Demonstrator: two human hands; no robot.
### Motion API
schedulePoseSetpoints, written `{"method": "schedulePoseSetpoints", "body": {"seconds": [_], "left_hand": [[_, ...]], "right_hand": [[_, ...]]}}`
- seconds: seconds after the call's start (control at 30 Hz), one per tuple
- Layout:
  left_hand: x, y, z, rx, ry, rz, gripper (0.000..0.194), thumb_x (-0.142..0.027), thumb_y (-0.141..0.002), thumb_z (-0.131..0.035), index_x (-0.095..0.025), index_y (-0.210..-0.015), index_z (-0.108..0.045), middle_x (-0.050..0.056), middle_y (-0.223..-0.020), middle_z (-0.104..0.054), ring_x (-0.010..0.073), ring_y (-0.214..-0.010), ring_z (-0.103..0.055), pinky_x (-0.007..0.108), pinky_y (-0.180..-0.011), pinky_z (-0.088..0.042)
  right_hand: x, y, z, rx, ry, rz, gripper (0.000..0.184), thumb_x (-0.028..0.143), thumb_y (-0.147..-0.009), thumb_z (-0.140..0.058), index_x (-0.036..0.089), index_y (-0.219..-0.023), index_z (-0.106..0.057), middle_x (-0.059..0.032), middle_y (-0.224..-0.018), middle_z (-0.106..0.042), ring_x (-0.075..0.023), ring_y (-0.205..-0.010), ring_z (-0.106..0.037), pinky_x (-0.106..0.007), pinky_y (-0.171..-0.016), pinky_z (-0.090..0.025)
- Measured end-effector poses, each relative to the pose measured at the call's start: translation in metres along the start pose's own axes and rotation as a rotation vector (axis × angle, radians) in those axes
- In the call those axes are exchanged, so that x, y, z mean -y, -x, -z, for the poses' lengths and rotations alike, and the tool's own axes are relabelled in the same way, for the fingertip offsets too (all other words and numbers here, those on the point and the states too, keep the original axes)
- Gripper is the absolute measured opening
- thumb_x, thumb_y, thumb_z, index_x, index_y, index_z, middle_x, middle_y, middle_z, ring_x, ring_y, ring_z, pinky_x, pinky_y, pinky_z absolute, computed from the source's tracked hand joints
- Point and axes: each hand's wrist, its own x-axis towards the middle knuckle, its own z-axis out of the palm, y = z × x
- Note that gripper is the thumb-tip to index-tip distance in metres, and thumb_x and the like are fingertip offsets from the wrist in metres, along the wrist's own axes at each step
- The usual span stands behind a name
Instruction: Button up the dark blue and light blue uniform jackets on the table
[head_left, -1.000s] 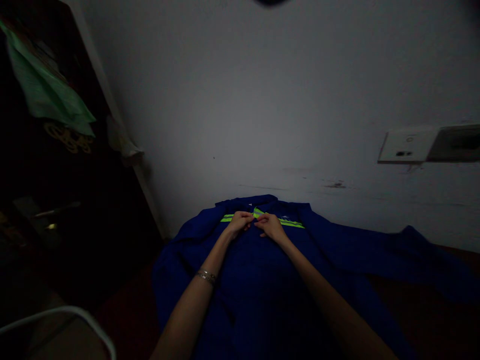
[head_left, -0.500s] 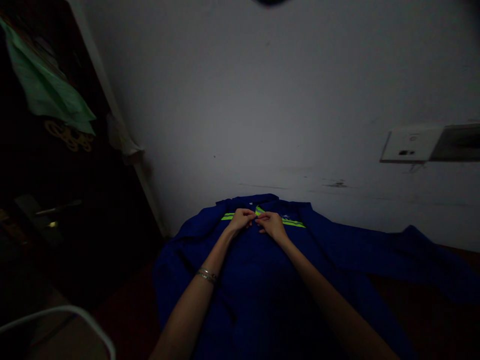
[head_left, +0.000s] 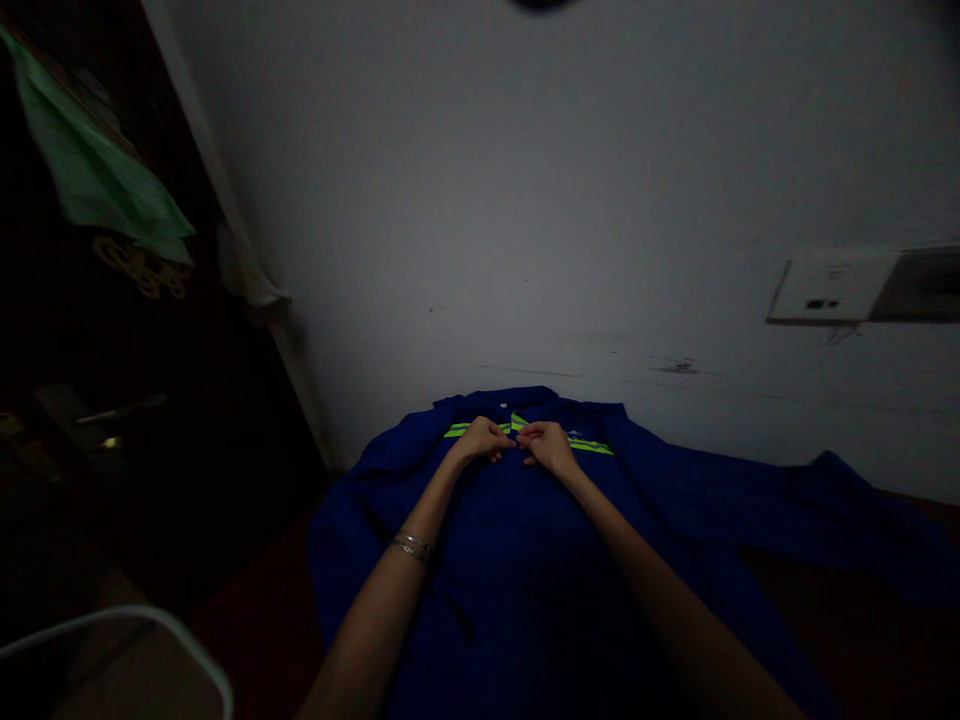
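A dark blue work jacket [head_left: 525, 540] with yellow-green reflective stripes [head_left: 591, 445] lies spread out, its collar [head_left: 517, 395] towards the wall. At the chest, by the front opening, my left hand [head_left: 482, 438] pinches the jacket's edge between thumb and fingers. Close beside it on the right, my right hand [head_left: 547, 445] is also closed in a pinch on the jacket front. The fingertips of both hands nearly meet at the stripe. Whether a button or other fastener is between them is too small and dark to tell.
Behind the jacket rises a pale wall [head_left: 495, 220] with a socket plate [head_left: 829, 290] at right. A dark door [head_left: 225, 450] with a handle [head_left: 120, 410] and hanging green cloth [head_left: 105, 170] stands at left. A white curved rail [head_left: 180, 630] is at lower left.
Both hands stay at the chest of the jacket, with small finger movements. My fingertips came together at the front edge, then drew slightly apart. The view has shifted a little.
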Motion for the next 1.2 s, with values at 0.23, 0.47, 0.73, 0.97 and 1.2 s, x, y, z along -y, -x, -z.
{"method": "schedulePoseSetpoints", "body": {"seconds": [0.23,0.47,0.73,0.97,1.2], "left_hand": [[0.002,-0.003,-0.002,-0.06,0.012,-0.091,0.016,-0.024,-0.066,-0.062,-0.008,-0.066,-0.062,-0.004,-0.044,-0.049,0.0049,-0.039,-0.043,0.016,-0.04,-0.035],[0.011,-0.006,0.005,0.023,0.011,-0.155,0.024,-0.031,-0.061,-0.066,-0.009,-0.067,-0.062,-0.003,-0.047,-0.051,0.0056,-0.041,-0.044,0.017,-0.042,-0.033],[0.015,-0.007,0.007,0.064,0.024,-0.163,0.023,-0.031,-0.06,-0.066,-0.009,-0.066,-0.061,-0.003,-0.047,-0.051,0.0059,-0.042,-0.045,0.017,-0.043,-0.034],[0.009,-0.004,0.009,0.037,0.009,-0.158,0.024,-0.031,-0.06,-0.066,-0.009,-0.067,-0.062,-0.003,-0.047,-0.051,0.0055,-0.042,-0.045,0.017,-0.045,-0.035],[0.009,-0.005,0.008,0.002,-0.018,-0.158,0.025,-0.031,-0.061,-0.065,-0.009,-0.071,-0.064,-0.003,-0.047,-0.052,0.0059,-0.042,-0.046,0.017,-0.044,-0.034]], "right_hand": [[-0.007,-0.004,0.005,-0.067,0.374,0.298,0.008,0.018,-0.069,-0.057,0.015,-0.073,-0.063,-0.0043,-0.075,-0.061,-0.0149,-0.073,-0.058,-0.027,-0.07,-0.046],[-0.025,-0.014,0.006,-0.101,0.544,0.362,0.017,0.024,-0.074,-0.052,0.015,-0.082,-0.064,-0.0069,-0.087,-0.06,-0.0169,-0.085,-0.055,-0.028,-0.078,-0.041],[-0.025,-0.018,0.007,-0.055,0.512,0.304,0.018,0.027,-0.074,-0.052,0.015,-0.082,-0.064,-0.0049,-0.085,-0.063,-0.0163,-0.082,-0.058,-0.026,-0.076,-0.042],[-0.009,-0.005,0.011,-0.047,0.641,0.386,0.014,0.023,-0.076,-0.052,0.016,-0.083,-0.062,-0.0058,-0.089,-0.059,-0.0154,-0.084,-0.055,-0.025,-0.075,-0.04],[0.01,0.016,0.015,-0.054,0.884,0.552,0.013,0.024,-0.082,-0.048,0.018,-0.085,-0.059,-0.0064,-0.091,-0.059,-0.0175,-0.091,-0.051,-0.025,-0.074,-0.037]]}}
